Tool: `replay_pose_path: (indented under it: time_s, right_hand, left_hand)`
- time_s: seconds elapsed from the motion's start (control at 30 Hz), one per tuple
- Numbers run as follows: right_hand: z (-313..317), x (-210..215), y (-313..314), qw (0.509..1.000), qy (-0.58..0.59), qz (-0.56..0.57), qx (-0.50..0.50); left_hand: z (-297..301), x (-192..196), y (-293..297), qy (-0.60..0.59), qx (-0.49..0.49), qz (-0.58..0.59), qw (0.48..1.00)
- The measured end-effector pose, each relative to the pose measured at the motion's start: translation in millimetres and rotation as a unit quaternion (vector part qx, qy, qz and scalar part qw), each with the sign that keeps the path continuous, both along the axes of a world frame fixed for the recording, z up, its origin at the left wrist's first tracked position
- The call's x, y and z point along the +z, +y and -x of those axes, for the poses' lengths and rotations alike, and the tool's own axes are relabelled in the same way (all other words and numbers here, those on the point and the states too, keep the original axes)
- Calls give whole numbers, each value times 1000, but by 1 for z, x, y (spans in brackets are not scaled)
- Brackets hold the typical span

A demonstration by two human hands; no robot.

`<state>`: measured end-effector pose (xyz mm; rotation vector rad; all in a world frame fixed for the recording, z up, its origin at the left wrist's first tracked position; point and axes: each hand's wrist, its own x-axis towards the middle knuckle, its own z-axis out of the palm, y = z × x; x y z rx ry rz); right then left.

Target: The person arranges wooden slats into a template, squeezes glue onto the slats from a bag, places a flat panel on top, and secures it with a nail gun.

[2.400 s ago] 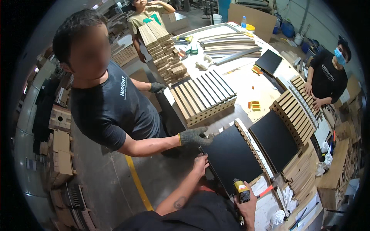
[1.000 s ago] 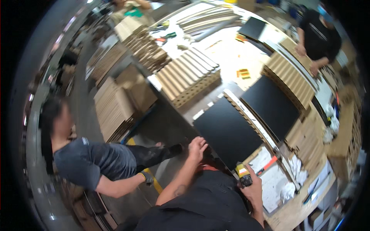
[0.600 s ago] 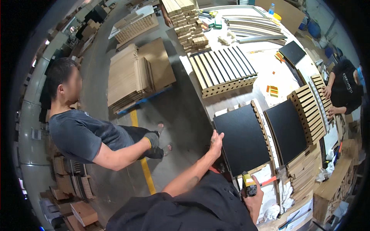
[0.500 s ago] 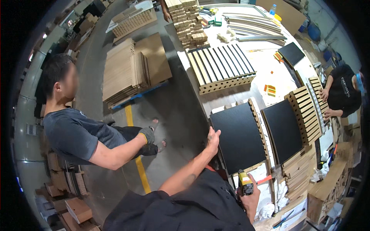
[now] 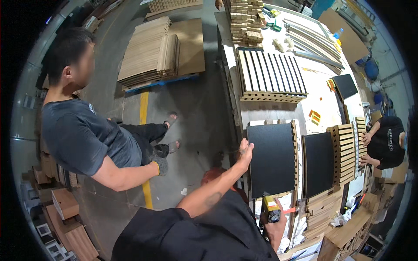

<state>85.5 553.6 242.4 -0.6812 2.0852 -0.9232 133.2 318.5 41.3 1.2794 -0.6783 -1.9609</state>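
A black flat panel [image 5: 272,158] lies on the worktable before me, with a notched wooden strip [image 5: 294,156] along its right side. My left hand [image 5: 245,155] is at the panel's left edge, its fingers gripping the side. In my right hand [image 5: 275,225] is a yellow-and-black tool [image 5: 271,208], a nail gun by its shape. Its front end meets the panel's near edge. Next to that hand, a hammer's red handle [image 5: 289,210] lies pointing right. A second black panel [image 5: 318,163] sits farther right.
Slatted wooden panels [image 5: 272,71] are stacked farther up the table, beyond them wood blocks [image 5: 246,21]. To the left stands a co-worker [image 5: 78,130] wearing a grey glove. Another person [image 5: 389,141] handles slatted pieces on the right. A pallet of boards [image 5: 146,45] rests on the floor.
My view has shifted, so the table appears farther right and more upright. The tool in my right hand has come up against the panel's near edge. My left hand stays at its side.
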Motion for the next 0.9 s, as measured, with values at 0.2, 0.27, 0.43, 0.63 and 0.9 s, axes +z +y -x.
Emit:
replay_pose_path:
  time_s: [0.2,0.27,0.43,0.63,0.9]
  right_hand:
    - [-9,11,-11,999,-27,-17,-20]
    - [-8,6,-6,1000,-10,-5,-11]
    - [-16,15,-8,998,-41,-38,-38]
    - [-10,9,2,998,-4,-57,-36]
    - [-4,10,3,999,-12,-22,-44]
  left_hand:
    - [-4,-34,-15,27,13,-10,999]
    - [-2,-10,-12,62,60,-48,995]
    - [-6,-35,-28,88,91,-23,992]
    - [-4,-37,-46,100,34,-11,994]
    - [-16,19,-52,111,2,-49,993]
